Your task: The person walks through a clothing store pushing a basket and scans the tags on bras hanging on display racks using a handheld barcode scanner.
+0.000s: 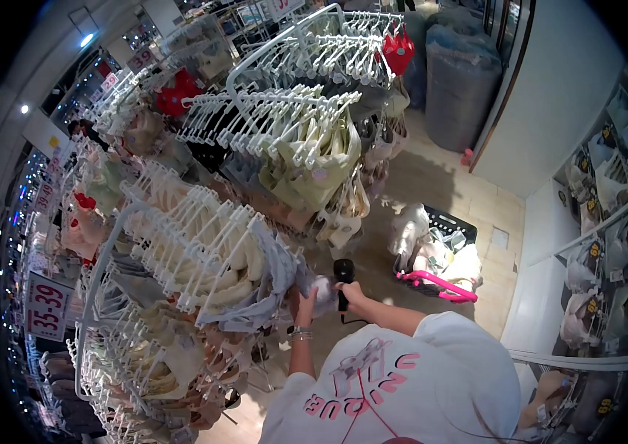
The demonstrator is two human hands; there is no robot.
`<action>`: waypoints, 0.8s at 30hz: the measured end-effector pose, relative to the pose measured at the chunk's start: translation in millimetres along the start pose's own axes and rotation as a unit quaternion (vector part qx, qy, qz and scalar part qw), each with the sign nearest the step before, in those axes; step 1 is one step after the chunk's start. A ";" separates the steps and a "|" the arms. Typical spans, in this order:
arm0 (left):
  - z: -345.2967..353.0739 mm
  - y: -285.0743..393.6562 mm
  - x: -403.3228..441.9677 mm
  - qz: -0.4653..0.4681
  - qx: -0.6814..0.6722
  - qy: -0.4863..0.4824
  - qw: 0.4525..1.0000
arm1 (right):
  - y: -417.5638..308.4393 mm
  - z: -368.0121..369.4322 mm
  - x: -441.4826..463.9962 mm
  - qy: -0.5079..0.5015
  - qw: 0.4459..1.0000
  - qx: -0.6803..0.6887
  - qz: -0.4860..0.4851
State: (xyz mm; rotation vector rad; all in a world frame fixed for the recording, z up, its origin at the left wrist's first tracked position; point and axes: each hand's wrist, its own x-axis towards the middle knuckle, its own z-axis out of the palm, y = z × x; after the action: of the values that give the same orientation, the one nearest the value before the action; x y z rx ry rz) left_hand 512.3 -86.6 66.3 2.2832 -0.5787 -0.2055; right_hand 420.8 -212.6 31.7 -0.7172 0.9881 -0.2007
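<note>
My left hand (303, 305), with bracelets at the wrist, is at the front end of a rack of hung bras. Its fingers are closed at the edge of a pale grey-blue bra (273, 263), partly hidden by the fabric. My right hand (354, 295) grips the handle of a black handheld scanner (343, 272), its head pointing away from me. A dark cord (354, 320) trails from the handle's lower end. Between my two hands is a whitish, blurred patch I cannot make out.
More bras on white hangers (306, 126) fill the racks ahead and left. A black basket (451, 222) with a pink handle holds garments on the floor at right. Large wrapped bundles (462, 89) stand behind it. Wall shelves (588, 296) display bras. A price sign (49, 305) hangs left.
</note>
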 end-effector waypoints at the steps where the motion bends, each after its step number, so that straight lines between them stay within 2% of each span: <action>1: -0.9 -1.2 -5.0 0.033 0.050 0.051 0.997 | 0.7 1.5 1.1 -0.007 1.000 0.023 0.004; 4: -2.4 2.5 -23.0 0.042 -0.001 0.133 0.990 | 1.3 4.8 -0.1 0.015 1.000 0.009 0.019; 7: 6.0 -3.1 -56.1 0.026 0.008 0.218 0.975 | 4.4 9.1 1.9 0.039 0.996 0.045 0.067; 10: 34.7 -43.4 -85.6 -0.115 -0.087 0.287 0.947 | 10.0 10.2 8.1 0.039 0.995 0.063 0.061; 11: 36.3 -53.0 -87.6 -0.228 -0.183 0.254 0.922 | 12.9 11.1 10.9 0.040 0.995 0.073 0.063; 12: 34.9 -60.3 -89.9 -0.338 -0.274 0.214 0.875 | 17.0 11.6 13.6 0.042 0.994 0.082 0.065; 13: 34.4 -67.4 -93.0 -0.440 -0.361 0.171 0.804 | 21.2 11.5 16.2 0.044 0.993 0.089 0.068; 14: 32.0 -68.6 -94.3 -0.500 -0.479 0.157 0.704 | 25.6 12.0 20.7 0.040 0.992 0.092 0.074; 16: 28.3 -70.8 -97.0 -0.577 -0.674 0.117 0.446 | 35.8 12.9 28.6 0.035 0.991 0.096 0.086; 20: 63.1 -127.6 -95.1 -0.412 -0.817 -0.065 0.398 | 33.5 16.6 20.1 0.040 0.988 0.101 0.109; 23: 58.8 -126.4 -96.6 -0.371 -0.793 -0.077 0.477 | 24.7 22.0 7.3 0.046 0.985 0.120 0.115; 24: 55.6 -118.3 -96.4 -0.362 -0.803 -0.062 0.469 | 23.5 22.4 5.3 0.044 0.987 0.114 0.109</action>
State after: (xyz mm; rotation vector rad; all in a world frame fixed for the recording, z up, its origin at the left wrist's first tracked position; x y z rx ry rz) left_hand 450.2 -5.2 -59.7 0.4041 0.5433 -0.8669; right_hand 438.3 -187.0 20.8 -0.3911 1.0991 -0.1512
